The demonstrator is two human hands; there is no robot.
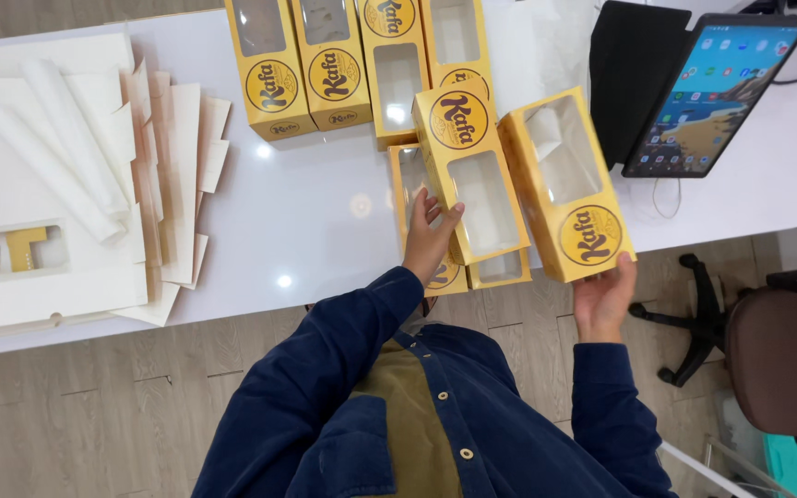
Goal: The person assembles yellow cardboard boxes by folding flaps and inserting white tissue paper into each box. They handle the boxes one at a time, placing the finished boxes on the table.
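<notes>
- My left hand (429,242) rests fingers spread on the near end of a yellow window box (469,175) that lies atop two others at the table (325,221) edge; it is pressing, not gripping.
- My right hand (603,300) cups the near end of another yellow box (566,184), fingers curled under it, just right of the first and touching it.
- Four more boxes (362,55) stand in a row at the far edge.
- Flat white blanks (76,184) are stacked far left.
- A tablet (712,92) leans at the right.
- A chair (777,350) stands on the floor, right.
</notes>
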